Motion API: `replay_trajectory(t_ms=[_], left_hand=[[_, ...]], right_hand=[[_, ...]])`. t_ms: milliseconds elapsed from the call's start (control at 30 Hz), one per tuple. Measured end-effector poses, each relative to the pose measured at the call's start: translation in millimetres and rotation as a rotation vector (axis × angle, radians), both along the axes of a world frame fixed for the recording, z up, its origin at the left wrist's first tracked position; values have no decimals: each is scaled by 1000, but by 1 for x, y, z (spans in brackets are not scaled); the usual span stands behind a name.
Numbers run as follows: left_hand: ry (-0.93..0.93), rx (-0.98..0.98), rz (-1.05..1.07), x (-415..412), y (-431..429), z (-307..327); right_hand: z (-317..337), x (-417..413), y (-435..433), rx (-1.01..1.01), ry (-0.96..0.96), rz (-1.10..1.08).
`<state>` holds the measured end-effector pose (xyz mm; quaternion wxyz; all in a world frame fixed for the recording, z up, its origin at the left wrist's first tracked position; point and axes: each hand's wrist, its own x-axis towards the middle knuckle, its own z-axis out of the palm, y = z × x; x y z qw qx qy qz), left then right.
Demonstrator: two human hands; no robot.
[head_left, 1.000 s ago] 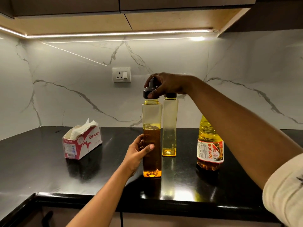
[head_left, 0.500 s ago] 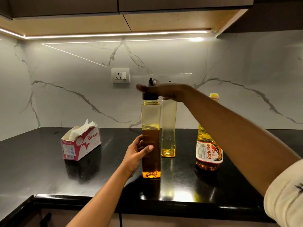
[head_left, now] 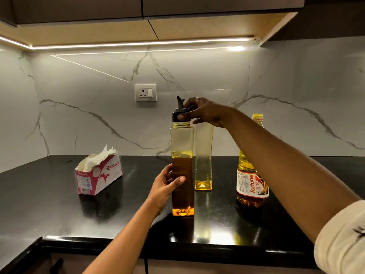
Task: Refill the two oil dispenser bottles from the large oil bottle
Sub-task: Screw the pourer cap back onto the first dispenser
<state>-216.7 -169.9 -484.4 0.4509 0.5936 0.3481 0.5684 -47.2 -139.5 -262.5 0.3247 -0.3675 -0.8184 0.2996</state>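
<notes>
A tall square clear plastic dispenser bottle (head_left: 182, 143) stands upright near the front of the glossy black stone countertop (head_left: 49, 204), about half full of dark amber oil. The left hand (head_left: 165, 187) grips its lower half, thumb across the front face and fingers curled round the far side. The right hand (head_left: 203, 113) reaches in from the right and pinches the bottle's black spouted cap (head_left: 175, 115) between thumb and fingers. Just behind stands a second clear dispenser bottle (head_left: 203, 161), with only a thin layer of yellow oil at its base; its top is hidden behind the right hand. To the right, apart from both, stands the large yellow-capped oil bottle with a red and white label (head_left: 251, 186). A pink and white tissue box (head_left: 98, 175) sits to the left
</notes>
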Motion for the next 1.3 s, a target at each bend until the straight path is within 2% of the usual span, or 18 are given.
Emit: replay_trajectory(t_ms=[67, 167, 267, 367, 500, 567, 700, 800, 900, 1033, 1100, 1200, 1300], left_hand=[[2, -1, 0, 0, 0, 0], [3, -3, -3, 0, 0, 0], [-1, -1, -4, 0, 0, 0], [-1, 0, -1, 0, 0, 0], [7, 0, 6, 0, 0, 0], [11, 0, 9, 0, 0, 0], [7, -4, 4, 0, 0, 0], [-9, -6, -4, 0, 1, 0], [-10, -1, -2, 0, 0, 0], [-4, -4, 0, -1, 1, -1], [1, -5, 0, -1, 2, 0], [3, -8, -2, -1, 2, -1], [-6, -10, -7, -1, 2, -1]], right_hand=[[0, -3, -2, 34, -84, -69], [2, 6, -1, -208, 92, 114], [0, 17, 6, -309, 232, 246], [-4, 16, 6, -268, 223, 261], [-6, 2, 3, -91, 99, 50], [-6, -2, 3, -92, 48, -14], [-2, 14, 8, -284, 244, 171], [-6, 19, 10, -301, 219, 239], [-10, 12, 7, -203, 180, 185], [-10, -2, 1, -48, 71, -14], [-9, -2, 3, -117, 103, 14], [-6, 13, 9, -295, 253, 165], [-8, 20, 11, -292, 269, 216]])
